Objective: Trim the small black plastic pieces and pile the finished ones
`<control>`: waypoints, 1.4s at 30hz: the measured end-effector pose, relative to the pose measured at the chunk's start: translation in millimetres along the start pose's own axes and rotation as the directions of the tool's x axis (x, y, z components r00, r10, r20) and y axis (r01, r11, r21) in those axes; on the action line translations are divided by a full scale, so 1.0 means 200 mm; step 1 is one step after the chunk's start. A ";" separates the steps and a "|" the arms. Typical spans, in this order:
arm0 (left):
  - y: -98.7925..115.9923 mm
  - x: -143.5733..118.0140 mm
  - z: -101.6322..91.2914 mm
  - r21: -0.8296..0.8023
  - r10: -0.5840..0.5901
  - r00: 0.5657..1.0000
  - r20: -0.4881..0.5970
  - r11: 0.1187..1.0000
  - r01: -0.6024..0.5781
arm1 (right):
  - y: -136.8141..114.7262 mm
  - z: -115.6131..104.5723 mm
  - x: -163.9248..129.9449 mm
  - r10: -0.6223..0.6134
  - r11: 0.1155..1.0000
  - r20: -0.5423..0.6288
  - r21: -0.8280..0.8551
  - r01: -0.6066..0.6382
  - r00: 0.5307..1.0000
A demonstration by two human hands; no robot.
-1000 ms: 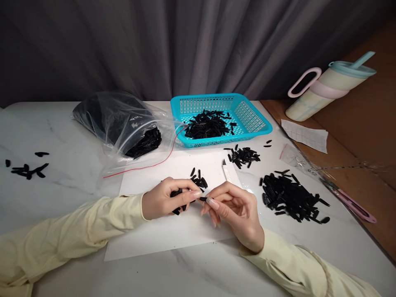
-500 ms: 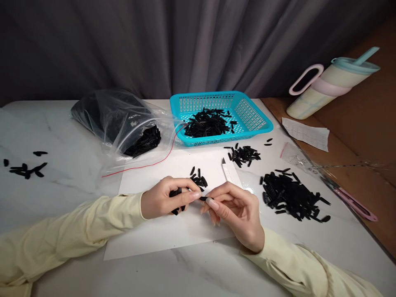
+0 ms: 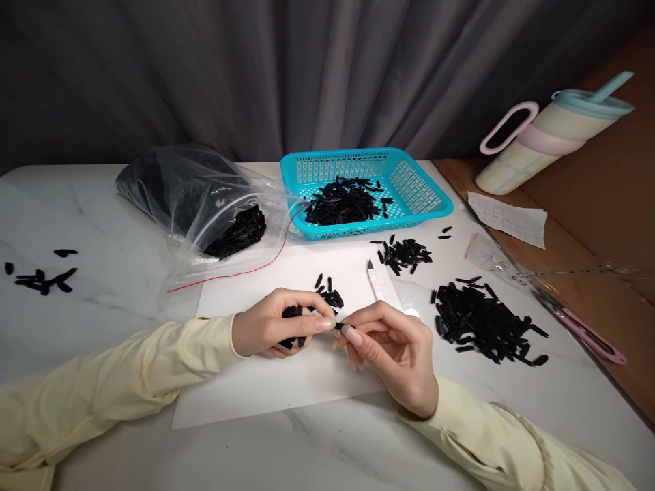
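Observation:
My left hand (image 3: 273, 324) is closed around a small bunch of black plastic pieces (image 3: 293, 312) above a white sheet of paper (image 3: 286, 382). My right hand (image 3: 391, 348) pinches one black piece (image 3: 338, 325) between thumb and forefinger, tip to tip with my left fingers. A few loose black pieces (image 3: 329, 295) lie on the paper just beyond my hands. A white craft knife (image 3: 375, 280) lies on the paper's far right corner.
A turquoise basket (image 3: 414, 187) holds black pieces. A clear bag (image 3: 189, 198) with more lies at the left. Piles of black pieces (image 3: 484, 320) sit at the right, a smaller pile (image 3: 404, 254) near the basket, and a few pieces (image 3: 41, 279) far left. A tumbler (image 3: 552, 136) leans at the right.
My hands stay together over the paper; the left hand has turned slightly, showing more of the pieces it holds. The view has shifted a little.

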State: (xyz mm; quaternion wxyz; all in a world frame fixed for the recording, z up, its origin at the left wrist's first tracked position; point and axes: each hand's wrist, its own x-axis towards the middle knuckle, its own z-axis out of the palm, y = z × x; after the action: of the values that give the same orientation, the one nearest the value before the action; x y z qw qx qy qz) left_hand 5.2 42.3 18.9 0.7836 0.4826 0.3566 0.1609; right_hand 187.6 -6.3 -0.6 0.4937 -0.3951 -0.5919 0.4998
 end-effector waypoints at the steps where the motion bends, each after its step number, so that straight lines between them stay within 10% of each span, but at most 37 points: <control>1: 0.00 0.00 0.00 -0.019 -0.014 1.000 0.017 1.000 0.014 | 0.00 0.00 0.00 -0.022 0.999 -0.012 -0.037 0.022 1.000; 25: 0.02 0.01 -0.01 -0.089 -0.068 0.996 0.060 0.993 0.073 | -0.01 0.01 -0.01 -0.087 0.978 -0.048 -0.192 0.076 0.995; 42: -0.01 0.03 -0.02 -0.126 -0.027 0.996 0.088 0.991 0.038 | 0.00 0.01 0.01 0.040 0.999 0.034 0.031 -0.041 0.999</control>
State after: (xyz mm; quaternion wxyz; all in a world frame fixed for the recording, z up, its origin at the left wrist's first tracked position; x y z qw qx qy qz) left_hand 5.5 46.9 13.5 0.8301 0.4320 0.3193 0.1494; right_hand 186.0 -5.0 -0.5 0.4797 -0.3908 -0.5840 0.5255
